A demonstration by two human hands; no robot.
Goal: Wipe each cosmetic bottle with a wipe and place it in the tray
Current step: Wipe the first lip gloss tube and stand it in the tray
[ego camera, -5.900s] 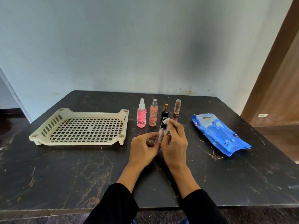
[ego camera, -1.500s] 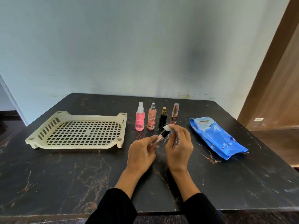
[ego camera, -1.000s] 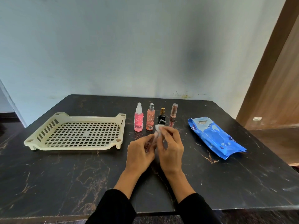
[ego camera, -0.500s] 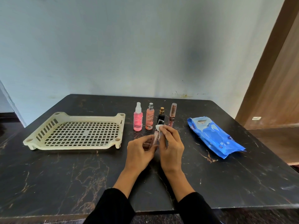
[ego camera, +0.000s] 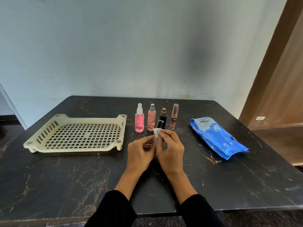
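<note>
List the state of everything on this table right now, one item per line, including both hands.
Tray: nothing in it, flat on the table.
Pink spray bottle: upright, capped.
Peach spray bottle: upright, capped.
Black bottle: upright, gold cap on.
Brown tube: upright, capped.
Held bottle: tilted, off the table.
Wipe: pressed on held bottle.
Wipes pack: lying flat.
Left hand: grips held bottle.
Right hand: pinches wipe.
</note>
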